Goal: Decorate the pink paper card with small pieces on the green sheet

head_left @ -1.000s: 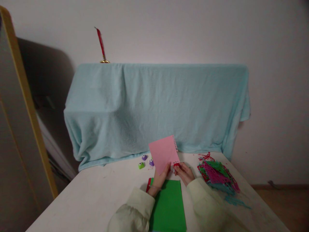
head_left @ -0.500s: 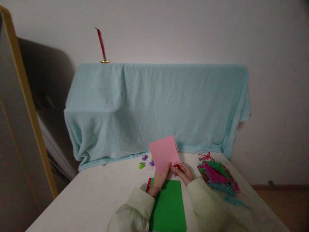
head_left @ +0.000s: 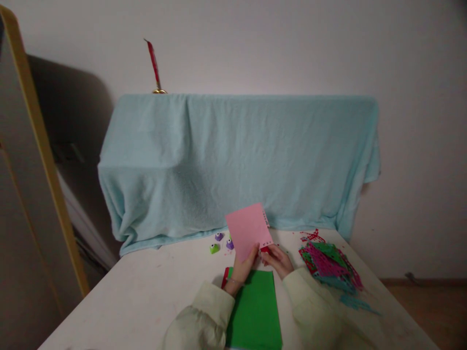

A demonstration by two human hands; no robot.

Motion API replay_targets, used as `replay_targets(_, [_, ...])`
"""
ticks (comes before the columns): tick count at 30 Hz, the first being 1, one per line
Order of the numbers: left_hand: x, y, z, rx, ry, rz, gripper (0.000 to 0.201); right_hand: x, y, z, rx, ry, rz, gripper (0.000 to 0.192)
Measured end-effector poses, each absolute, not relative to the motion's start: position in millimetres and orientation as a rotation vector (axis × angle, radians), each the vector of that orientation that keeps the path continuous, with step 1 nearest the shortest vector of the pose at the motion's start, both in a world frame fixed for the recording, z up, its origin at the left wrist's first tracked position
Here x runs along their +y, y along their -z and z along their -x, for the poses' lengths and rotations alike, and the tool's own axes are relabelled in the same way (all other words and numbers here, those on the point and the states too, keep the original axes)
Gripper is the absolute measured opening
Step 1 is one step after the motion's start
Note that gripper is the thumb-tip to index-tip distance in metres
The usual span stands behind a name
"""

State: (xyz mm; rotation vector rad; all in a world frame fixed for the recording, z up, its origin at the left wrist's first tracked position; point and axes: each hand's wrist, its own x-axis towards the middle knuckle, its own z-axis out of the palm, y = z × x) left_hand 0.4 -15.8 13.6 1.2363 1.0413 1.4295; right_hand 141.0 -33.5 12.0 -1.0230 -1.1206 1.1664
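A sheet of pink paper (head_left: 248, 228) is tilted up above the white table, with small punched holes along its right edge and lower right corner. My left hand (head_left: 246, 265) grips its lower edge, thumb on the front. At that corner my right hand (head_left: 278, 261) is closed around a small red paper punch (head_left: 265, 249), which the fingers mostly cover. Under my wrists lies a stack of green paper (head_left: 257, 311), with red paper (head_left: 225, 278) showing at its upper left.
Small purple punches (head_left: 219, 236) and a green punch (head_left: 214, 248) stand left of the pink sheet. On the right lies a heap of perforated coloured paper (head_left: 328, 265), with blue scraps (head_left: 359, 305) near it. A light-blue cloth (head_left: 237, 160) hangs behind the table (head_left: 146, 296).
Both hands keep their hold on the pink paper and the red punch, almost unmoved. The whole view has shifted very slightly.
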Motion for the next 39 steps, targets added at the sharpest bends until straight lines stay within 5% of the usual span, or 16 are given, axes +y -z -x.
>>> replay_targets(39, [-11,-4,-2,1.017,-1.380,-1.329,0.046,-34,-10,-140,-1.133,-1.069,1.060,0.045])
